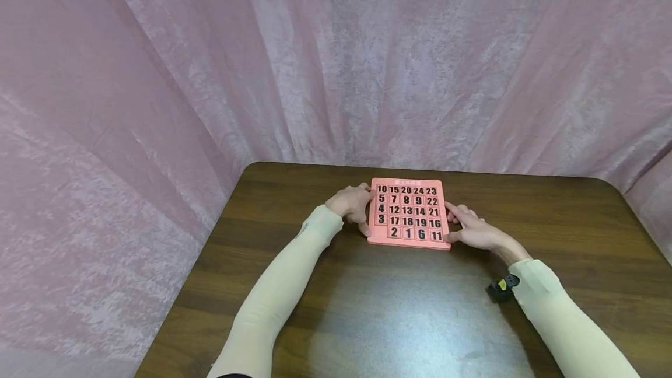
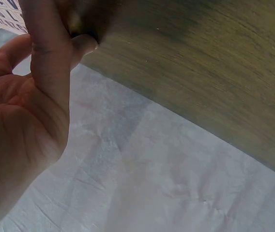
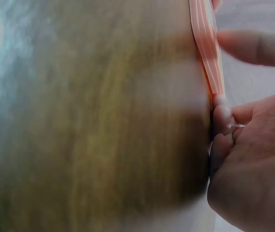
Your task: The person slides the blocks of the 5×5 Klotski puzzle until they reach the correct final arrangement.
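Observation:
A pink number slide puzzle [image 1: 407, 214] lies face up on the brown wooden table. Black numbers fill its square grid, with a gap at the bottom-left cell. My left hand [image 1: 356, 205] holds its left side, thumb at the lower corner and fingers higher along the edge. On the opposite side my right hand [image 1: 473, 230] holds the right edge, thumb by the lower corner and index finger farther up. In the right wrist view the thumb [image 3: 256, 47] meets the puzzle's pink edge [image 3: 207, 43], and the other fingers are curled. Only a corner of the puzzle [image 2: 4, 14] shows in the left wrist view.
The wooden table [image 1: 294, 191] has rounded far corners. Behind it and on the left hang pink velvet curtains [image 1: 336, 63]. A small black device [image 1: 503, 288] is strapped at the right wrist. Light glares off the near tabletop.

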`<state>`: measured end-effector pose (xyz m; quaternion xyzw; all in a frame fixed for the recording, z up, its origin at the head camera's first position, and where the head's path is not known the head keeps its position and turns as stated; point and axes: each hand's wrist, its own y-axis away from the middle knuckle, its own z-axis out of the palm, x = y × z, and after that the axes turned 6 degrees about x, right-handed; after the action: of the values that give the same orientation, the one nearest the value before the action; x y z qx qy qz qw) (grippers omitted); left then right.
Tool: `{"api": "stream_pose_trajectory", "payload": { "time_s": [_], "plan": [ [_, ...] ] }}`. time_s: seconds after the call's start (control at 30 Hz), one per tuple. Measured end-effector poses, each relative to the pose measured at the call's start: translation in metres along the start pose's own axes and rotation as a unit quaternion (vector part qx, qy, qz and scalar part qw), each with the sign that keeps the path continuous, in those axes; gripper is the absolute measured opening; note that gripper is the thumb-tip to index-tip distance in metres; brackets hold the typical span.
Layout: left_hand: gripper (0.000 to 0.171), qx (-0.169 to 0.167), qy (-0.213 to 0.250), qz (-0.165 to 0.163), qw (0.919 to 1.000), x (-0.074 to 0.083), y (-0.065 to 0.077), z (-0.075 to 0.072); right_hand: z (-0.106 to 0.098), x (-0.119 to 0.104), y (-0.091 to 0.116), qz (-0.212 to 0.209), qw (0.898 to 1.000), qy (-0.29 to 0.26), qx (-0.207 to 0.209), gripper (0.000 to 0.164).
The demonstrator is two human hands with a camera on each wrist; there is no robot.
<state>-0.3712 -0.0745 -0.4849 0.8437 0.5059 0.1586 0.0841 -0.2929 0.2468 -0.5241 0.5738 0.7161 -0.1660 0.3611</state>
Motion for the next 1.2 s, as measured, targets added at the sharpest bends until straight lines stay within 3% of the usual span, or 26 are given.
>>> {"api": "stream_pose_trajectory", "payload": {
  "time_s": [0.43,0.67,0.8,1.2],
  "plan": [
    [0.117,0.001,-0.017,-0.011,0.9998,-0.001,-0.002,0.003,0.007,-0.004,-0.002,-0.016,0.997,0.066,0.038,0.099],
    [0.118,0.015,-0.018,-0.008,0.9997,-0.002,-0.001,0.003,0.018,0.004,-0.011,0.003,0.990,0.122,0.065,0.110],
    [0.117,0.016,-0.016,-0.006,0.9997,-0.003,-0.001,0.003,0.019,-0.004,-0.009,0.004,0.989,0.135,0.067,0.109],
    [0.119,-0.001,-0.023,-0.010,0.9997,0.001,0.003,0.002,0.003,-0.010,-0.014,-0.001,0.998,0.038,0.044,0.106]
  ]
}}
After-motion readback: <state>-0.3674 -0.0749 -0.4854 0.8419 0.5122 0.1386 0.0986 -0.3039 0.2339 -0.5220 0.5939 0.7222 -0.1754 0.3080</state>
